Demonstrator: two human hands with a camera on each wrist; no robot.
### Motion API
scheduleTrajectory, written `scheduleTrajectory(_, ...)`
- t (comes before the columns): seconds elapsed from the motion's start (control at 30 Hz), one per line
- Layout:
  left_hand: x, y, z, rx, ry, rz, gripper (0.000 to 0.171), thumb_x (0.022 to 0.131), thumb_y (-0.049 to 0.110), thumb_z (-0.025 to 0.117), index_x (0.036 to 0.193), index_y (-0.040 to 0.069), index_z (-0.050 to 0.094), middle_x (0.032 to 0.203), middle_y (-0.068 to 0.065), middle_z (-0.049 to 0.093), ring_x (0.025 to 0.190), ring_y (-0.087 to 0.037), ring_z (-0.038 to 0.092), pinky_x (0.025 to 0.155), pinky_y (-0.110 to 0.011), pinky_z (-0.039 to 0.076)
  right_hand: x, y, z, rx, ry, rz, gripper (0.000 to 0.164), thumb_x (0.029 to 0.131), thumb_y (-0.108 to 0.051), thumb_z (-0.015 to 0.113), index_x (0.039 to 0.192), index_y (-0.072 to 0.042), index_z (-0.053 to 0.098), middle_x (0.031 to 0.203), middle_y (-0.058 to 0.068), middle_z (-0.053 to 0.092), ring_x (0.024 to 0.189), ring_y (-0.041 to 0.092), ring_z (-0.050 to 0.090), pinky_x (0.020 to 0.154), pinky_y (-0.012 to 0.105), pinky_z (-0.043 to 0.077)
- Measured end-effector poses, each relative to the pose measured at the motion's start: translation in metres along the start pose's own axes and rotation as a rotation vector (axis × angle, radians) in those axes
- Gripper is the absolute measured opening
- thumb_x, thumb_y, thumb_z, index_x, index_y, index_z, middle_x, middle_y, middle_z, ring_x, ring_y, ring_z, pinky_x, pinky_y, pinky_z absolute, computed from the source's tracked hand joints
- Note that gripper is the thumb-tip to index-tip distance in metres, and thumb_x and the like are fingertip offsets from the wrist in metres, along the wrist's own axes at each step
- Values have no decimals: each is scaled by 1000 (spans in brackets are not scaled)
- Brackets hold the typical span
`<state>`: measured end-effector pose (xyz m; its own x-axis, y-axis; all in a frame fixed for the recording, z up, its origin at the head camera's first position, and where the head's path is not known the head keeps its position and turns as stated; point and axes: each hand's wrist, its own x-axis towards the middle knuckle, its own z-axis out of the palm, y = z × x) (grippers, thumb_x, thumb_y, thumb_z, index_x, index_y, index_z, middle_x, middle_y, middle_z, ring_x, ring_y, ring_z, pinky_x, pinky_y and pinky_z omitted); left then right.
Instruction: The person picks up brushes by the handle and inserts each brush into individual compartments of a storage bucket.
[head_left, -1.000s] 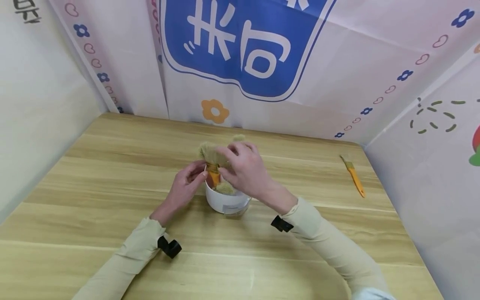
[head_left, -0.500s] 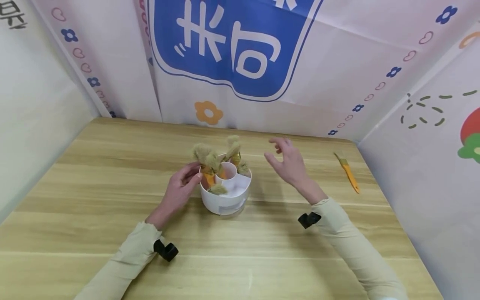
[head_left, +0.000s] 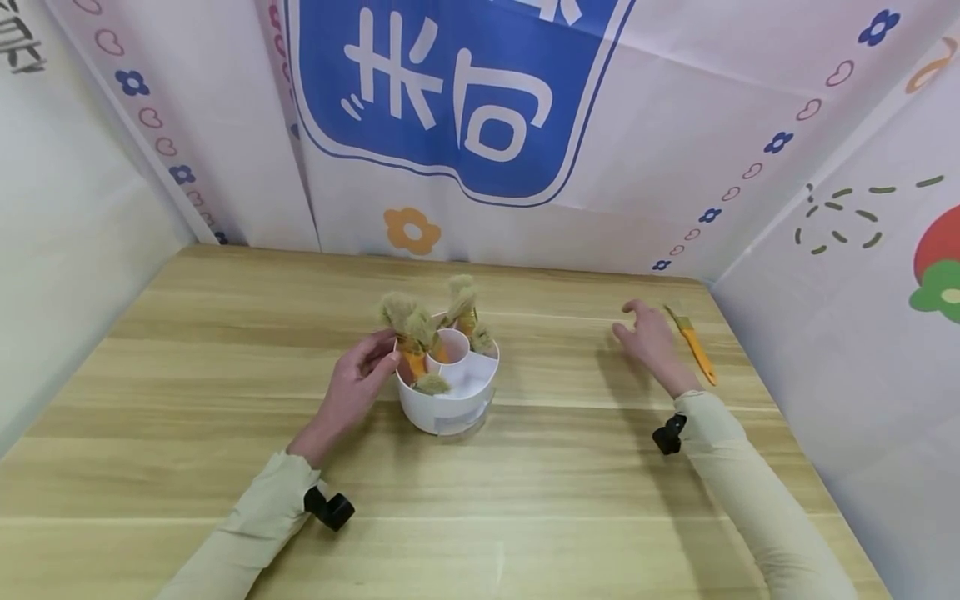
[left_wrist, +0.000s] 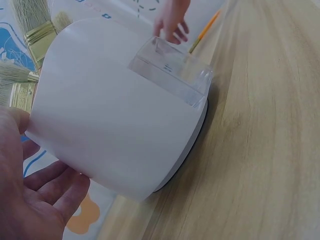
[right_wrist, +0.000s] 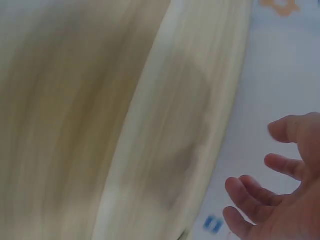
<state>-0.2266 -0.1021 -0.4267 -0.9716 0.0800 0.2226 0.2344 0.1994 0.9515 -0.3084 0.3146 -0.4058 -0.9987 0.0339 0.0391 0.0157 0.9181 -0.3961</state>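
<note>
A white round desk organizer (head_left: 420, 410) stands on the table with several paintbrushes (head_left: 405, 315) upright in its compartments, bristles up and orange handles down. My left hand (head_left: 352, 385) holds its left side, thumb at the rim and fingers along the outer wall, as the left wrist view also shows. At the right, my right hand (head_left: 651, 340) hovers with loosely bent fingers and nothing in it. Close to its right lies another paintbrush (head_left: 697, 350) with an orange handle. In the right wrist view the right hand (right_wrist: 285, 192) shows spread fingers; that paintbrush is almost wholly out of frame.
The organizer has a central cup (head_left: 452, 345), a bare white compartment (head_left: 478, 372) and a small clear drawer (left_wrist: 172, 75) at its front. A printed wall sheet (head_left: 540, 237) closes off the table's back edge; side panels (head_left: 840, 333) border it.
My right hand has let go at the organizer, leaving the brushes standing in it, and has moved right to beside the lying paintbrush. My left hand stays at the organizer's side.
</note>
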Motion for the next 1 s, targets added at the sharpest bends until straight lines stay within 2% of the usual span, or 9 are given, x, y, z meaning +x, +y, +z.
scheduleTrajectory(0.23,-2,-3,1,-20,7,1,38,93,7,52,129,-7,49,122,-32,56,92,12,55,80,-7,48,7,57,-14,-92,-33,104,47,90,-18,46,128,9,39,120,39,49,109,53,45,89,60,42)
scheduleTrajectory(0.4,-2,-2,2,-13,4,-7,38,94,7,52,129,-6,49,123,-32,56,93,13,54,82,-6,47,8,83,-18,-113,-39,149,46,88,-15,44,125,11,38,113,38,50,105,54,44,84,60,41)
scheduleTrajectory(0.6,-2,-3,3,-9,-1,15,37,93,5,52,127,-8,50,123,-33,55,94,15,53,83,-5,46,10,96,-22,-147,-54,191,45,85,-12,43,125,9,37,108,36,52,100,52,50,71,54,46)
scheduleTrajectory(0.83,-1,-3,2,3,-4,28,37,94,7,52,128,-7,50,122,-33,56,95,14,53,83,-5,46,10,99,-23,-165,-91,222,44,87,-11,43,126,8,36,118,37,49,104,53,50,75,56,47)
scheduleTrajectory(1.0,0,-3,-1,23,-11,35,37,96,10,50,128,-7,50,120,-32,57,95,12,53,81,-5,46,9,95,-23,-185,-124,189,45,89,-13,43,127,8,34,117,38,50,101,51,52,74,55,48)
